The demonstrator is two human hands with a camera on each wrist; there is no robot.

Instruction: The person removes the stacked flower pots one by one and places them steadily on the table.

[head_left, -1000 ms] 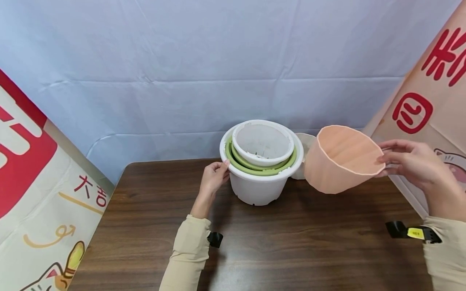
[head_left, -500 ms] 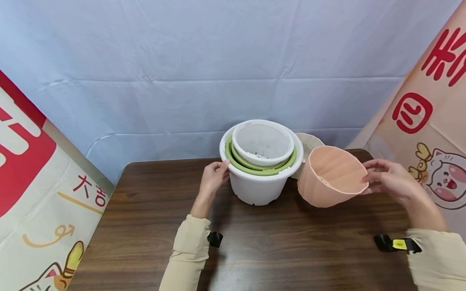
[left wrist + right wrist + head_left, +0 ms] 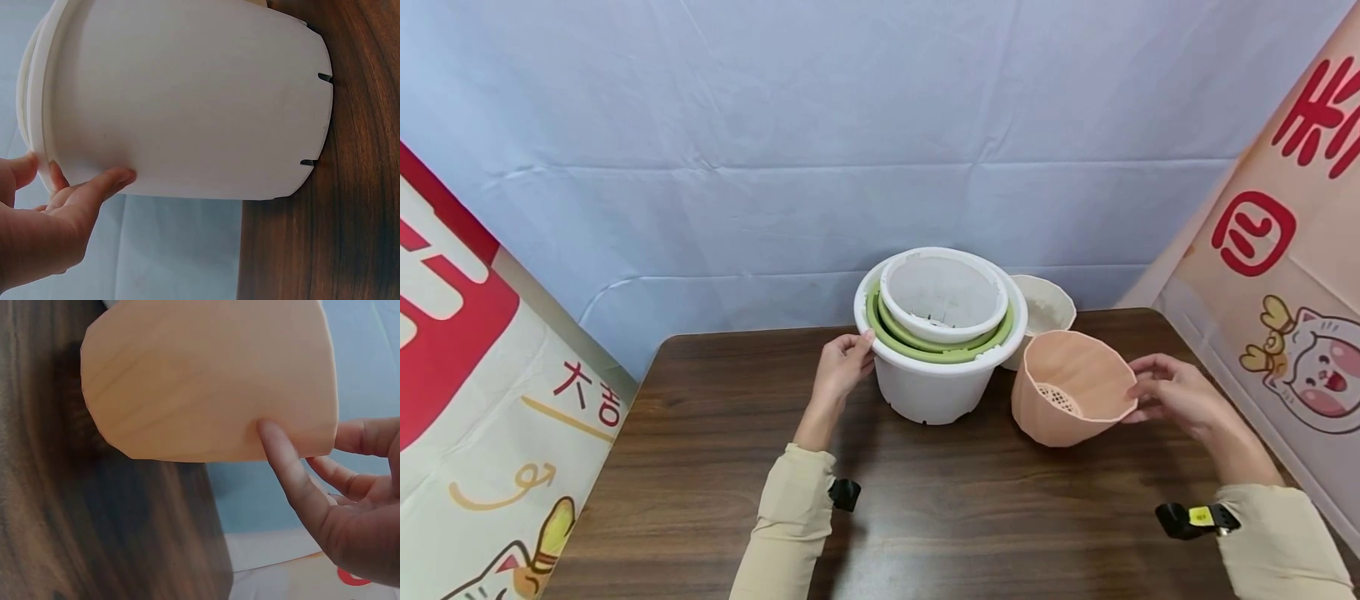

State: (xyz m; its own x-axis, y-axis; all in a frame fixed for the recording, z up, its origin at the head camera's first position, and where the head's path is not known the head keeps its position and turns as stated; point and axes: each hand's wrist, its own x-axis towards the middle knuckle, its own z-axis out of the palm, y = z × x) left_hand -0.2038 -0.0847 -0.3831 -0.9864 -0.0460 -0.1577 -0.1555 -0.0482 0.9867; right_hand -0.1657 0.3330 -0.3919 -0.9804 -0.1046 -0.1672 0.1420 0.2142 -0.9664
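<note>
My left hand (image 3: 841, 367) pinches the rim of a large white flowerpot (image 3: 925, 392), thumb at the rim and fingers along its outer wall in the left wrist view. Nested inside that pot are a green pot (image 3: 957, 356) and a smaller white pot (image 3: 943, 293). To the right, my right hand (image 3: 1176, 398) pinches the right rim of a ribbed peach flowerpot (image 3: 1052, 421), which tilts toward me and shows a perforated bottom. In the right wrist view the peach pot's wall (image 3: 206, 387) fills the upper middle, with fingers on both sides of its rim.
A cream pot (image 3: 1047, 304) stands behind, between the large white pot and the peach one. All sit toward the back of a brown wooden table (image 3: 925, 508). A pale cloth (image 3: 775, 150) hangs behind, with printed cloths (image 3: 1292, 333) at both sides.
My right hand has brought the peach pot down and to the left, close to the table, uncovering more of the cream pot. My left hand stays at the white pot's rim.
</note>
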